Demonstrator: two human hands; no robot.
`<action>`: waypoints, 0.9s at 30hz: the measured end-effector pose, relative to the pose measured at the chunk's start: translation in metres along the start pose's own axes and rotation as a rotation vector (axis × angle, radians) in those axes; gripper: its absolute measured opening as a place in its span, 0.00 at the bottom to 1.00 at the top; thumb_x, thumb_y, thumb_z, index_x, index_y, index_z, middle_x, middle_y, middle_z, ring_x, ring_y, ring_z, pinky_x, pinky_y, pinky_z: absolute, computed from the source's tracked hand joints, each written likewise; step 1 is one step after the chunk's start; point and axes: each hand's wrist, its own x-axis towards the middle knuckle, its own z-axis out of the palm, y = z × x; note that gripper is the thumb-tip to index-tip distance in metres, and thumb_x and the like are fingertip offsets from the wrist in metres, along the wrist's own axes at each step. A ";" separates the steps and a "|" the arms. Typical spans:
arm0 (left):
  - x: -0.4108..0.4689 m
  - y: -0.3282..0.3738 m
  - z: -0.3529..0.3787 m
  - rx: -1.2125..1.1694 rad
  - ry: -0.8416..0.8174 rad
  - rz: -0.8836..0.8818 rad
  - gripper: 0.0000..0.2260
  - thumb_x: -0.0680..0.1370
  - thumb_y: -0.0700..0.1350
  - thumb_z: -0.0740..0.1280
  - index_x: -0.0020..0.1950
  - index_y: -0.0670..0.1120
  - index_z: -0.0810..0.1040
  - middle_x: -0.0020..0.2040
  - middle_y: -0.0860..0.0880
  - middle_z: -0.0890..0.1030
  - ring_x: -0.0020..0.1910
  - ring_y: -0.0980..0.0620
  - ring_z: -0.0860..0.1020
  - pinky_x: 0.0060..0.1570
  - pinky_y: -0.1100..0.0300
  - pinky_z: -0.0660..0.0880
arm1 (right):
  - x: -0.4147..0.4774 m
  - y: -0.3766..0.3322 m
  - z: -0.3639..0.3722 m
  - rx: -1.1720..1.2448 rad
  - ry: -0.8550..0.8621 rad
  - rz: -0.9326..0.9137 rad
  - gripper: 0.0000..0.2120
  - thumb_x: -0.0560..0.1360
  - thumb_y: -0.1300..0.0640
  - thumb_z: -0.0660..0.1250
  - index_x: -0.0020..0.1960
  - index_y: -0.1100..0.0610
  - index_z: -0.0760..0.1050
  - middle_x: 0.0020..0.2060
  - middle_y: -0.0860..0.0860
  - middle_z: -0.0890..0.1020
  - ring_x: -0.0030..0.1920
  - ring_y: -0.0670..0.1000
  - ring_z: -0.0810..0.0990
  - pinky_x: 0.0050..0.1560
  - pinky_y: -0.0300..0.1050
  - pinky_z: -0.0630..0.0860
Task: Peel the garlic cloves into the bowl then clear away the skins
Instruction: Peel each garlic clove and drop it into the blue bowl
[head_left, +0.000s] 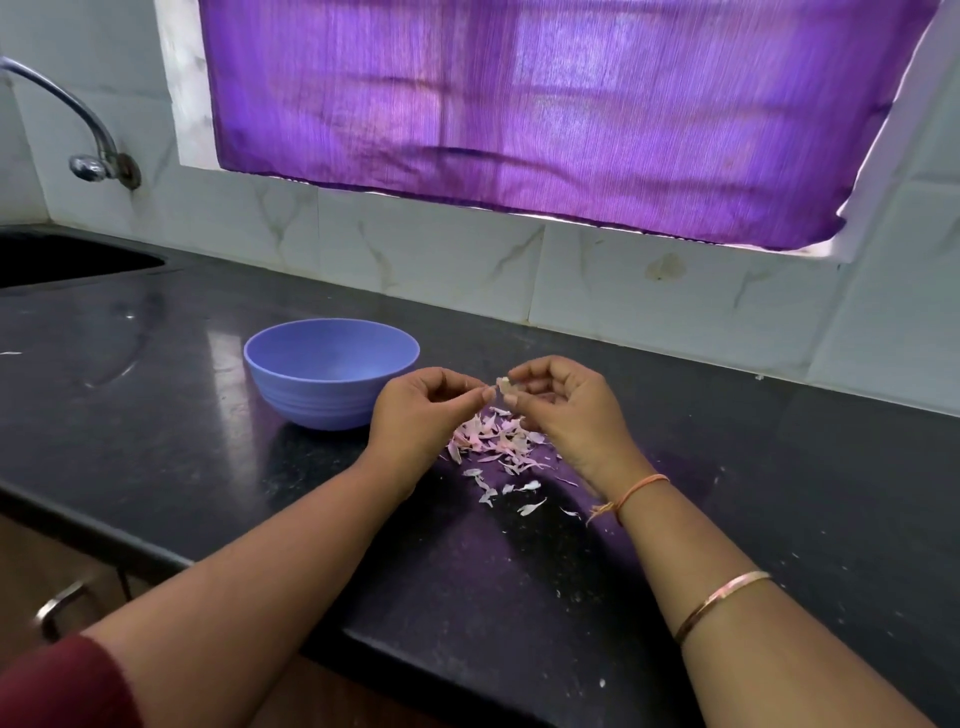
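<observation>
Pink-white papery garlic skins (491, 441) heap on the black stone counter (182, 467) below as my right hand (569, 410) grips a small pale garlic clove (503, 385) and my left hand (423, 413) pinches its skin — peeling underway, I judge — next a clean tug, then the round lilac plastic bowl (306, 397) nearby.
</observation>
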 end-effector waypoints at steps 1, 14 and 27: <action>-0.001 0.000 0.000 -0.008 -0.012 0.012 0.03 0.72 0.38 0.72 0.41 0.45 0.82 0.39 0.47 0.84 0.38 0.56 0.80 0.42 0.65 0.79 | 0.000 0.000 0.000 -0.018 0.000 -0.005 0.06 0.70 0.65 0.72 0.45 0.58 0.78 0.39 0.55 0.82 0.39 0.49 0.80 0.37 0.39 0.78; -0.003 0.001 -0.001 0.046 -0.067 0.074 0.03 0.73 0.41 0.71 0.41 0.47 0.84 0.38 0.45 0.85 0.40 0.51 0.82 0.46 0.58 0.80 | 0.002 0.003 -0.001 -0.178 -0.048 -0.087 0.06 0.70 0.64 0.72 0.40 0.55 0.78 0.32 0.47 0.81 0.33 0.42 0.78 0.36 0.35 0.76; -0.002 0.001 -0.001 0.140 -0.037 0.071 0.05 0.74 0.40 0.70 0.39 0.47 0.82 0.37 0.47 0.84 0.38 0.53 0.81 0.44 0.60 0.79 | -0.001 0.000 0.001 -0.260 -0.093 -0.106 0.03 0.70 0.64 0.71 0.42 0.59 0.78 0.34 0.49 0.81 0.35 0.46 0.79 0.41 0.41 0.80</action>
